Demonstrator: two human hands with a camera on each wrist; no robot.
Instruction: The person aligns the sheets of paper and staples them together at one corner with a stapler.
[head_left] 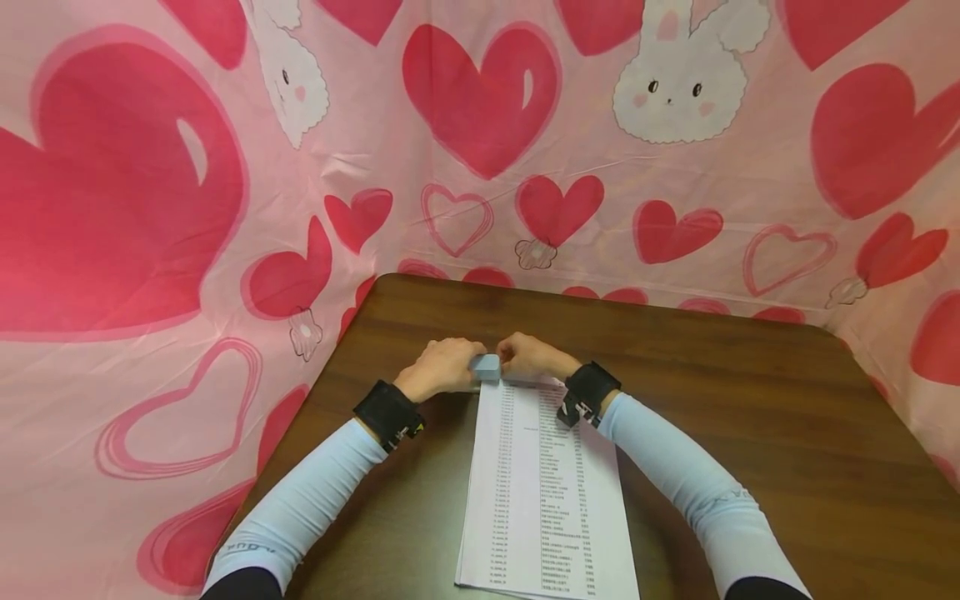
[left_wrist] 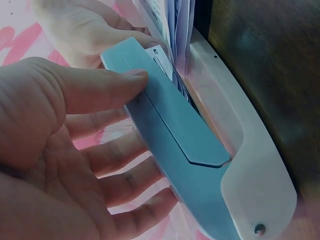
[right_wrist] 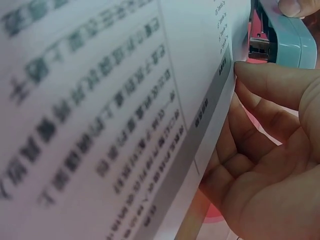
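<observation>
A light blue and white stapler (head_left: 486, 367) is in my left hand (head_left: 442, 367), at the far end of a stack of printed sheets (head_left: 543, 500). In the left wrist view the thumb lies on the blue top of the stapler (left_wrist: 172, 117) and the other fingers reach along its side. Edges of several sheets (left_wrist: 180, 35) show at the stapler's open mouth. My right hand (head_left: 528, 357) pinches the far edge of the stack close beside the stapler. In the right wrist view, thumb and fingers grip the printed paper (right_wrist: 100, 100) near a corner.
The stack lies lengthwise on a dark brown wooden table (head_left: 750, 417), its near end running out of the head view. A pink curtain with hearts and rabbits (head_left: 480, 192) hangs behind and to the left. Black straps (head_left: 388, 414) circle both wrists.
</observation>
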